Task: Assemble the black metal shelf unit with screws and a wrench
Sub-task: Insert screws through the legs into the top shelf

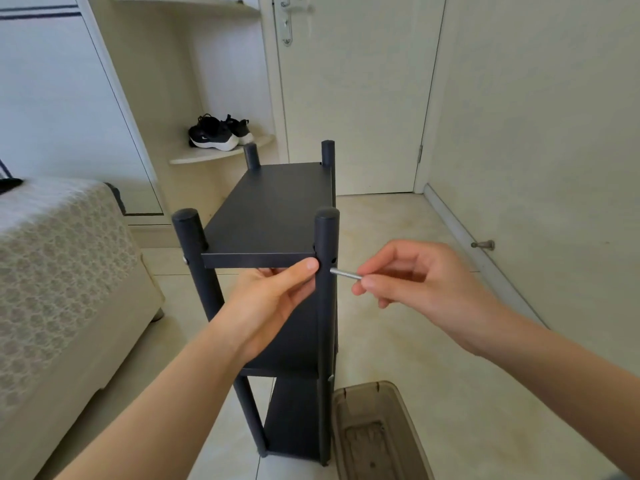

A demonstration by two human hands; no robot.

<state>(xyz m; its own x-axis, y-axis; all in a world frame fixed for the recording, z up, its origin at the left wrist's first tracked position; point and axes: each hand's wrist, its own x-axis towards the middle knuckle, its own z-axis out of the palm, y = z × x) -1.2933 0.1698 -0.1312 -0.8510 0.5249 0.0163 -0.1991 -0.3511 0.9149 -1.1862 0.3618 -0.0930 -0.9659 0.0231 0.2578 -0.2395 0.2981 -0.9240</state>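
Observation:
The black metal shelf unit (pixel 273 209) stands upright on the floor with four round posts and three boards. My left hand (pixel 277 299) grips the near right post (pixel 326 237) just under the top board, thumb pressed against the board's front edge. My right hand (pixel 415 275) pinches a thin silver wrench (pixel 344 273) whose tip touches the right side of that post, slightly below a small hole (pixel 333 260). A silver screw head (pixel 185 260) shows on the near left post.
A translucent brown plastic box (pixel 377 431) lies on the tile floor right of the shelf's base. A bed (pixel 62 271) with a patterned cover is at the left. A closed door (pixel 356 98), a door stop (pixel 483 244) and black sneakers (pixel 218 133) on a corner shelf are behind.

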